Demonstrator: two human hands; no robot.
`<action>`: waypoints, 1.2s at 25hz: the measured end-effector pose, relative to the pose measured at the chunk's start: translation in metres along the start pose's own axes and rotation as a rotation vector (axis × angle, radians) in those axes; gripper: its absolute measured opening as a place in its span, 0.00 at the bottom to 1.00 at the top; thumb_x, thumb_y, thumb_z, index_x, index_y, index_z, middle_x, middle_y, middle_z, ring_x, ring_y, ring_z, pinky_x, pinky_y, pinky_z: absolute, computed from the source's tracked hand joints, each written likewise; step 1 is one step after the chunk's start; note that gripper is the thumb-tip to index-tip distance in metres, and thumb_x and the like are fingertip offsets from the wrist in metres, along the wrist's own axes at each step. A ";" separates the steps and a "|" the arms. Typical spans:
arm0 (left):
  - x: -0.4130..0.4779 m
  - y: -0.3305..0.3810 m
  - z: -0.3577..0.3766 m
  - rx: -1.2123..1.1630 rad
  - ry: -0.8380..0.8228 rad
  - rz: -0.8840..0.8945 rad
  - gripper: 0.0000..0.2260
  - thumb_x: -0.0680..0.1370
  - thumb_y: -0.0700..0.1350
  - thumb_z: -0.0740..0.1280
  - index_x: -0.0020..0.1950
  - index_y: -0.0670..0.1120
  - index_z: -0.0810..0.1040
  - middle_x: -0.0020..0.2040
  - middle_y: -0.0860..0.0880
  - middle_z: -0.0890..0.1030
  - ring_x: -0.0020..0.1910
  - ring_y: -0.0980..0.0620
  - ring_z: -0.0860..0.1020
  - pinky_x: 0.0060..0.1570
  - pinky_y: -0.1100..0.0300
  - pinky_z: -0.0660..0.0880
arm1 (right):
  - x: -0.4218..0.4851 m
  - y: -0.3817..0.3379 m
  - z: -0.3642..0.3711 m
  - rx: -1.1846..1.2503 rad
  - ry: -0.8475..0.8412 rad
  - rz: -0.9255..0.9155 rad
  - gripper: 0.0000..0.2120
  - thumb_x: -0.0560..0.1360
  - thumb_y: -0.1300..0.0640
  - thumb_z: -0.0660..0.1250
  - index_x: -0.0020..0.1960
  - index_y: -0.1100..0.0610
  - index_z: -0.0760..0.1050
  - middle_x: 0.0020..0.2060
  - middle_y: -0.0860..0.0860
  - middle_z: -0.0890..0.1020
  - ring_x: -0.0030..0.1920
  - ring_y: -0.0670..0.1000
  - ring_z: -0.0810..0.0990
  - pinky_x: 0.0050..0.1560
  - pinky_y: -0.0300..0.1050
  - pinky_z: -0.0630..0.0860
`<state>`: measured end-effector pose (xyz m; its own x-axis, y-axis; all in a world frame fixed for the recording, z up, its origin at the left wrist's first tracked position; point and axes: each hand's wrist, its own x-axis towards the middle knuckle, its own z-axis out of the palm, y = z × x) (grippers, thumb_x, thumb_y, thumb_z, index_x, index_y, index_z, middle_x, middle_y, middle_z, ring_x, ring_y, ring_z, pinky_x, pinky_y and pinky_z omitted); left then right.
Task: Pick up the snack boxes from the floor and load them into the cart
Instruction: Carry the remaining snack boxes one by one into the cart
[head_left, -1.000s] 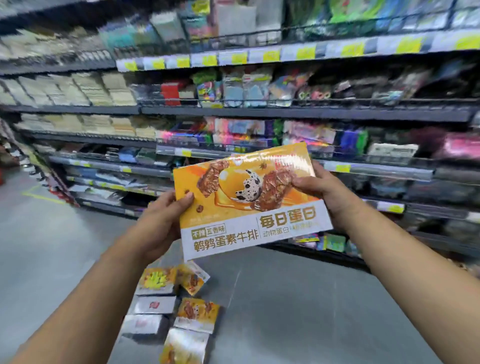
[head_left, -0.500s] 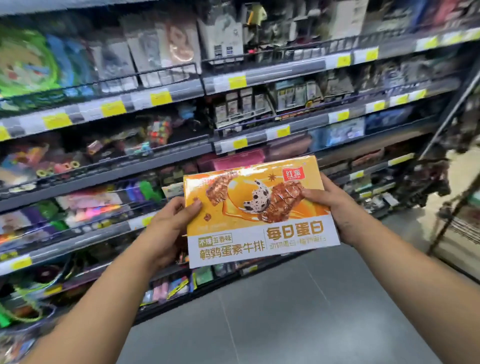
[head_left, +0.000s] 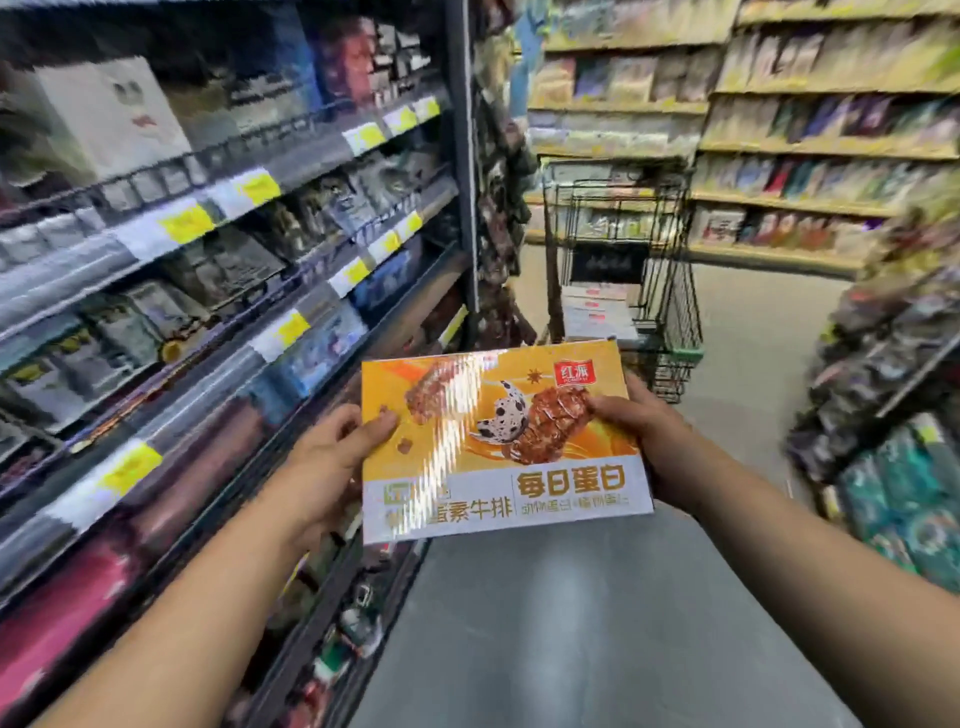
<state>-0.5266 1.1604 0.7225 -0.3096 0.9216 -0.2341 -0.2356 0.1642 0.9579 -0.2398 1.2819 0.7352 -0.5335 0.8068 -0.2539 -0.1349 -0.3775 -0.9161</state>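
Swung rightward since the earlier frame, the view now includes the cart (head_left: 678, 306) ahead; the snack box (head_left: 498, 447) is gripped in mid-air, short of it, by left hand (head_left: 330, 460) and right hand (head_left: 649, 436).

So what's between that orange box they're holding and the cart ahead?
Nothing that the head view shows: the snack box overlaps the foot of the cart, and only bare grey floor shows beside it.

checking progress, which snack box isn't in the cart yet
The orange snack box gripped by the left hand and right hand; the other boxes lie stacked inside the cart.
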 end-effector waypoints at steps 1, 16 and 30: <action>0.028 0.003 0.015 0.020 -0.048 -0.024 0.41 0.58 0.60 0.81 0.59 0.36 0.73 0.56 0.33 0.80 0.53 0.36 0.76 0.62 0.29 0.65 | 0.007 -0.005 -0.016 0.023 0.053 -0.014 0.32 0.65 0.58 0.70 0.68 0.50 0.67 0.54 0.60 0.82 0.41 0.60 0.85 0.35 0.51 0.81; 0.381 0.014 0.245 0.114 -0.220 -0.145 0.17 0.69 0.51 0.72 0.52 0.44 0.75 0.48 0.41 0.83 0.41 0.45 0.82 0.47 0.49 0.79 | 0.234 -0.125 -0.273 0.006 0.268 -0.057 0.25 0.70 0.60 0.71 0.65 0.53 0.68 0.48 0.58 0.83 0.39 0.57 0.85 0.33 0.48 0.80; 0.689 0.014 0.305 0.347 -0.386 -0.316 0.26 0.71 0.34 0.71 0.68 0.43 0.70 0.52 0.41 0.83 0.42 0.49 0.85 0.40 0.57 0.82 | 0.502 -0.154 -0.414 -0.046 0.349 0.210 0.37 0.62 0.65 0.75 0.68 0.54 0.68 0.55 0.60 0.82 0.51 0.63 0.82 0.57 0.65 0.76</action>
<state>-0.4621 1.9047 0.6251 0.0983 0.8600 -0.5007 0.0724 0.4956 0.8655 -0.1418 1.9333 0.6203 -0.2287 0.8233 -0.5195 -0.0118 -0.5359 -0.8442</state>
